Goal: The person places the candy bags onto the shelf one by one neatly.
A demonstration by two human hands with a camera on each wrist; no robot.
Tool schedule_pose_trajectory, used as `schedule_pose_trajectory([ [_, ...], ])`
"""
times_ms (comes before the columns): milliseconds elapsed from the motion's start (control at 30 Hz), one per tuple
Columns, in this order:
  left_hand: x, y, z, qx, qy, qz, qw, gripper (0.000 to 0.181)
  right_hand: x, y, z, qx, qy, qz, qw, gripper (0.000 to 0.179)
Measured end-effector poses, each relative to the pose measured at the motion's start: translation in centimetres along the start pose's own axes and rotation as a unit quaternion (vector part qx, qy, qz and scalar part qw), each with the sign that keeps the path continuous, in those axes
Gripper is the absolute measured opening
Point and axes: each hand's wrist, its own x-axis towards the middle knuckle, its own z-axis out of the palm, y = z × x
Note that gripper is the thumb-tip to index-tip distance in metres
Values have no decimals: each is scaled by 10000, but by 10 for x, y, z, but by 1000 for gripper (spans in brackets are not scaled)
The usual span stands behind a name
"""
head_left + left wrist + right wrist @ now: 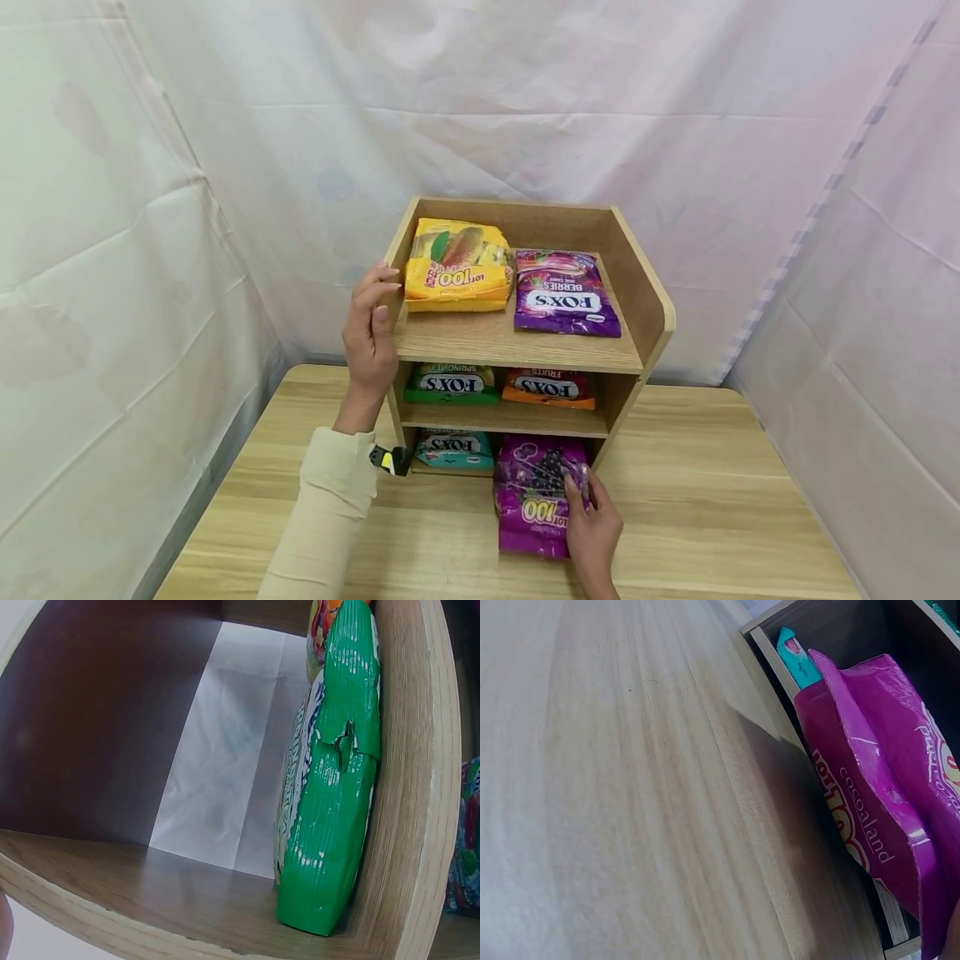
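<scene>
My right hand (597, 527) grips the right edge of a purple Lot 100 candy bag (534, 497) at the bottom compartment of a wooden shelf (517, 350). In the right wrist view the purple bag (877, 772) overlaps the shelf's bottom opening, its far part inside. A teal Fox's bag (453, 450) lies left of it. My left hand (371, 337) rests on the shelf's left side panel, fingers along its outer face and edge. Nearest that wrist's camera, a green Fox's bag (330, 787) lies in the middle compartment.
On the top shelf lie a yellow Lot 100 bag (457, 271) and a purple Fox's Berries bag (564, 292). An orange Fox's bag (549, 389) sits beside the green one. The shelf stands on a wooden table (697, 492), with white cloth (510, 108) behind and at both sides.
</scene>
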Motion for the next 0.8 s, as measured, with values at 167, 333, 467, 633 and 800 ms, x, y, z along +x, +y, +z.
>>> schedule_pose_trajectory([
  [167,1,1,0,19,-16,-24,10000,41,3,-2,2,40,73,-49,10000,37],
  [333,0,1,0,53,-22,-30,10000,41,6,0,4,-72,115,-40,9999,38],
  [467,0,1,0,70,-20,-15,10000,40,8,3,6,-293,164,-83,9994,39],
  [633,0,2,1,46,-14,-25,10000,41,9,6,8,-369,263,-239,9987,38],
  [800,0,2,0,44,-16,-41,10000,41,6,9,9,-438,337,-230,9982,38],
])
